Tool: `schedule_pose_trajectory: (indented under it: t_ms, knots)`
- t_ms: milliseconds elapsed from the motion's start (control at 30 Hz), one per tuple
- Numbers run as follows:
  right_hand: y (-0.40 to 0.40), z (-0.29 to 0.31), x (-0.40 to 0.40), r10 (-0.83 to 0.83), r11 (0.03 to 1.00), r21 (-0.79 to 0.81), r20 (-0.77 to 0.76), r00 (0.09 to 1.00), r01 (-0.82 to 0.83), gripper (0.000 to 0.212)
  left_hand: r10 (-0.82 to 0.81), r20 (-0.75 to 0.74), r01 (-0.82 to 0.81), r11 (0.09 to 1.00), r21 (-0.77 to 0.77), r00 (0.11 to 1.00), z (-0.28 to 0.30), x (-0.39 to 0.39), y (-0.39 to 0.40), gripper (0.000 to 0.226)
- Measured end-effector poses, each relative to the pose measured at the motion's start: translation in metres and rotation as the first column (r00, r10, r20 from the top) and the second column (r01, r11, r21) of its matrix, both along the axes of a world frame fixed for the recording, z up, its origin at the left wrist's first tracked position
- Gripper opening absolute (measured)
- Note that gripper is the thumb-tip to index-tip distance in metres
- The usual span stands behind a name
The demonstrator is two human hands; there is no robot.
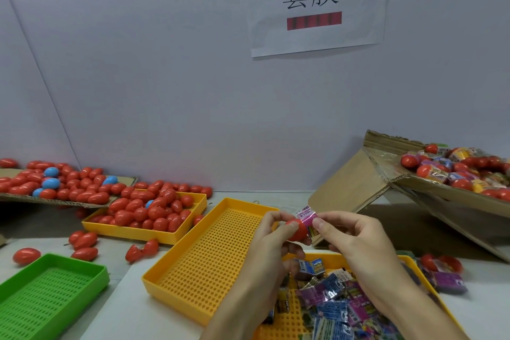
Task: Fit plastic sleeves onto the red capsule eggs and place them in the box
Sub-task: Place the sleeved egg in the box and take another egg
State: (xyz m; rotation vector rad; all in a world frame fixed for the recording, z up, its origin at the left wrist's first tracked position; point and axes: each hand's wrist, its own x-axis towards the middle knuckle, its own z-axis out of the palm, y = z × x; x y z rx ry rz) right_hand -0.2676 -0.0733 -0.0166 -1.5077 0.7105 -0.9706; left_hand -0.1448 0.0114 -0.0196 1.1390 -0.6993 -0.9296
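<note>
White table [132,270], red egg [295,230] pinched in left grip [271,240], right grip [350,240] pinching its sleeve [308,217].

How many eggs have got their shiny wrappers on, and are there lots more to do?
Done: many wrapped eggs already lie in the cardboard box. In hand: the left hand holds a red egg while the right hand pulls a pink sleeve onto it. Left: a big heap of bare red eggs and a tray of loose sleeves.
</note>
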Motion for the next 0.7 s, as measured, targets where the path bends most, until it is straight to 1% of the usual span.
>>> schedule_pose_trajectory:
  t_ms: [233, 367, 567, 700]
  knots:
    - [-0.0009, -0.0006, -0.0019, 0.006, 0.999, -0.044, -0.038, 0.999, -0.008, 0.008, 0.007, 0.071, -0.005, 1.0, -0.021, 0.997, -0.0018, 0.0008, 0.0003, 0.009]
    - [-0.001, 0.0007, -0.0034, 0.03, 0.999, -0.042, -0.056, 0.998, -0.033, 0.013, 0.025, 0.185, -0.026, 1.0, 0.004, 0.982, -0.0053, 0.0029, -0.001, 0.012]
    - [-0.0009, 0.0048, -0.0056, 0.045, 0.998, -0.046, -0.065, 0.997, -0.048, 0.015, 0.0, 0.353, -0.009, 1.0, 0.025, 0.936, -0.0036, 0.0017, 0.003, 0.012]
    - [-0.0002, 0.0068, -0.0082, 0.055, 0.997, -0.042, -0.053, 0.997, -0.058, 0.013, -0.026, 0.35, 0.027, 1.0, 0.003, 0.936, -0.0009, 0.0001, 0.0057, 0.017]
